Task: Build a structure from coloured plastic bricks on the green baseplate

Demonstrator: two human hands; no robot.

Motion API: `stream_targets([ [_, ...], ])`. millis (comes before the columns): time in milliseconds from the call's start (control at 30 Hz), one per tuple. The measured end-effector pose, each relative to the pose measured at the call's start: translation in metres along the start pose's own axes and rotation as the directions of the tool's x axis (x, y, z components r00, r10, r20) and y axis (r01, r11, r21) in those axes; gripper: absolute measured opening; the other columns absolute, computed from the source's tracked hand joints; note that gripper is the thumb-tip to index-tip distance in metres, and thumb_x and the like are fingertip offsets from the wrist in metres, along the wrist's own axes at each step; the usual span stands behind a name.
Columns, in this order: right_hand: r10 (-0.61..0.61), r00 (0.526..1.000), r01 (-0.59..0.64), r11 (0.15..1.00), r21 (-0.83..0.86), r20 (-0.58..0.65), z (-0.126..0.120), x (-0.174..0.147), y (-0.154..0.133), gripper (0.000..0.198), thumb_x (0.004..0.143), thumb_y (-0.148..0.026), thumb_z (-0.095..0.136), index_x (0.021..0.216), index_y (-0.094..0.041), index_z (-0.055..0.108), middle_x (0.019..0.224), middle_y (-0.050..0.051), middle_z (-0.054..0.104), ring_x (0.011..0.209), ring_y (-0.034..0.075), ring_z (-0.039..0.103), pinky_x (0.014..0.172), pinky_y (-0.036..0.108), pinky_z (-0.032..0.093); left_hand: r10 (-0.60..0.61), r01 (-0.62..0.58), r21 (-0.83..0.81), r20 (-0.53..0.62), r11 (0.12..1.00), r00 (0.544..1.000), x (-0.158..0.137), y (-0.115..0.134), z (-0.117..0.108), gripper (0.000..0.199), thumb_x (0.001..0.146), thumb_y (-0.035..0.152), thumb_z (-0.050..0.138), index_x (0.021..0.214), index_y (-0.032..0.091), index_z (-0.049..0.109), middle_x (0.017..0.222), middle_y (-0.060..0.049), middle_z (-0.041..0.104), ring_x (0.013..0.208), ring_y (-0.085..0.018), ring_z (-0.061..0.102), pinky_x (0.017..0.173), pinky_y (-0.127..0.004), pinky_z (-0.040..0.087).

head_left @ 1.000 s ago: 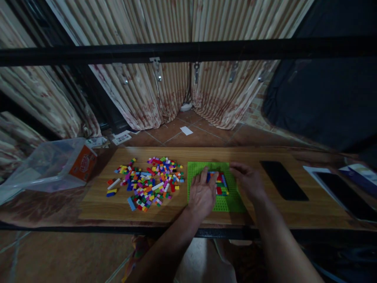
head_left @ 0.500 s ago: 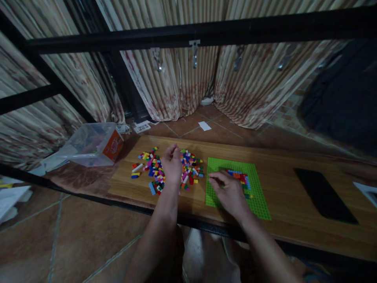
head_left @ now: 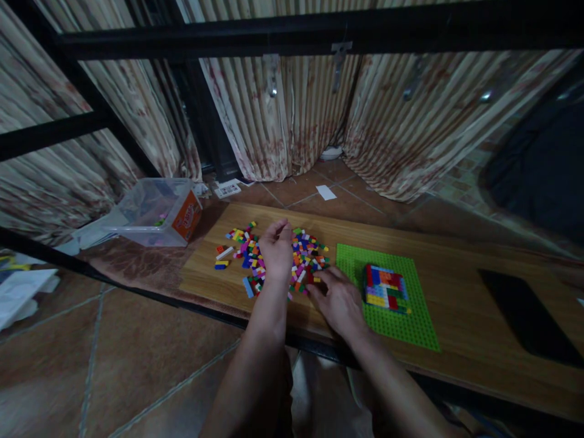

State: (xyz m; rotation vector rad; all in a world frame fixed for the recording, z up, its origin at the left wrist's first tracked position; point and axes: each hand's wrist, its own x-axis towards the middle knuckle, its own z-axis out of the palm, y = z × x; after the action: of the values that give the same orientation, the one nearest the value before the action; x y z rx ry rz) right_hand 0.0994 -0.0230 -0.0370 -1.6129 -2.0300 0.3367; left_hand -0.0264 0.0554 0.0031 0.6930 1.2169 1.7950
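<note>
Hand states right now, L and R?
Left hand: fingers curled, over the brick pile; can't tell whether it holds one.
Right hand: at the pile's right edge; can't tell whether it's open or gripping a brick.

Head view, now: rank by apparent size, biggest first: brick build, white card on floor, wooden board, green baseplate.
1. Wooden board
2. Green baseplate
3. Brick build
4. White card, though it lies farther from the camera, which shrinks it.
</note>
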Motion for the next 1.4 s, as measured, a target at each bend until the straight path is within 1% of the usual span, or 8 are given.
stream_targets([
  [300,0.001,0.999,-0.002,1.000,0.014,0.041,0.000,0.004,0.007,0.018,0.084,-0.027,0.055,0.095,-0.018,0.066,0.093,0.007,0.062,0.082,0.021,0.060,0.075,0.033,0.048,-0.034,0.034,-0.020,0.000,0.999,0.999,0.003,0.006,-0.005,0.020,0.065,0.020,0.065,0.084,0.013,0.067,0.076,-0.003,0.067,0.065,-0.010,0.060,0.065,-0.024,0.049],
  [400,0.001,1.000,-0.001,0.999,0.045,-0.002,-0.002,0.004,0.005,0.019,0.084,-0.025,0.055,0.099,-0.019,0.065,0.096,0.007,0.061,0.083,0.020,0.060,0.076,0.033,0.048,-0.034,0.034,-0.045,-0.007,0.998,0.999,0.005,0.006,-0.006,0.020,0.064,0.020,0.065,0.083,0.013,0.067,0.076,-0.002,0.067,0.068,-0.011,0.061,0.069,-0.025,0.049],
  [500,-0.049,0.998,0.053,0.995,0.079,-0.049,0.002,0.005,-0.001,0.023,0.084,-0.020,0.052,0.103,-0.021,0.066,0.104,0.006,0.058,0.092,0.020,0.059,0.081,0.032,0.049,-0.035,0.034,-0.047,-0.016,0.998,0.999,0.005,0.006,-0.007,0.020,0.064,0.020,0.066,0.083,0.013,0.067,0.077,-0.002,0.067,0.069,-0.011,0.061,0.071,-0.026,0.050],
  [633,-0.144,0.989,0.146,0.985,0.087,-0.031,0.013,0.008,-0.006,0.028,0.084,-0.013,0.049,0.099,-0.026,0.069,0.110,0.006,0.054,0.101,0.020,0.055,0.084,0.031,0.048,-0.046,0.046,-0.013,-0.017,0.999,0.999,0.004,0.009,-0.008,0.021,0.064,0.021,0.065,0.084,0.013,0.068,0.078,-0.003,0.067,0.067,-0.011,0.061,0.070,-0.026,0.050],
  [1000,-0.181,0.983,0.183,0.981,0.062,-0.022,0.014,0.020,-0.012,0.013,0.085,-0.015,0.055,0.091,-0.021,0.065,0.107,0.007,0.058,0.101,0.021,0.054,0.087,0.034,0.047,-0.037,0.038,0.063,-0.014,0.997,0.999,0.006,0.017,-0.009,0.024,0.062,0.022,0.069,0.084,0.013,0.067,0.076,0.000,0.066,0.062,-0.008,0.059,0.068,-0.024,0.048],
  [1133,-0.100,0.990,0.114,0.984,0.137,-0.102,-0.015,0.021,-0.006,0.012,0.088,-0.016,0.051,0.090,-0.021,0.062,0.095,0.004,0.063,0.094,0.018,0.057,0.083,0.030,0.046,-0.039,0.036,0.103,0.025,0.994,0.999,0.002,0.015,-0.004,0.024,0.062,0.023,0.068,0.084,0.013,0.068,0.076,0.000,0.066,0.065,-0.010,0.060,0.070,-0.025,0.049],
  [1233,0.022,0.976,0.023,0.978,0.205,-0.215,-0.049,0.018,0.020,0.013,0.089,-0.021,0.050,0.087,-0.021,0.063,0.087,0.003,0.065,0.085,0.017,0.060,0.078,0.029,0.046,-0.066,0.048,0.165,0.111,0.985,0.992,-0.003,0.012,0.000,0.024,0.062,0.023,0.068,0.084,0.013,0.069,0.076,-0.001,0.067,0.066,-0.011,0.060,0.071,-0.026,0.050],
  [1400,0.316,0.844,-0.201,0.936,0.290,-0.433,-0.091,0.004,0.087,0.021,0.086,-0.026,0.050,0.092,-0.019,0.068,0.093,0.008,0.069,0.085,0.019,0.064,0.080,0.032,0.049,-0.074,0.014,0.279,0.206,0.960,0.976,-0.010,0.005,0.009,0.026,0.064,0.028,0.069,0.085,0.013,0.070,0.081,-0.003,0.069,0.071,-0.013,0.061,0.071,-0.025,0.050],
])
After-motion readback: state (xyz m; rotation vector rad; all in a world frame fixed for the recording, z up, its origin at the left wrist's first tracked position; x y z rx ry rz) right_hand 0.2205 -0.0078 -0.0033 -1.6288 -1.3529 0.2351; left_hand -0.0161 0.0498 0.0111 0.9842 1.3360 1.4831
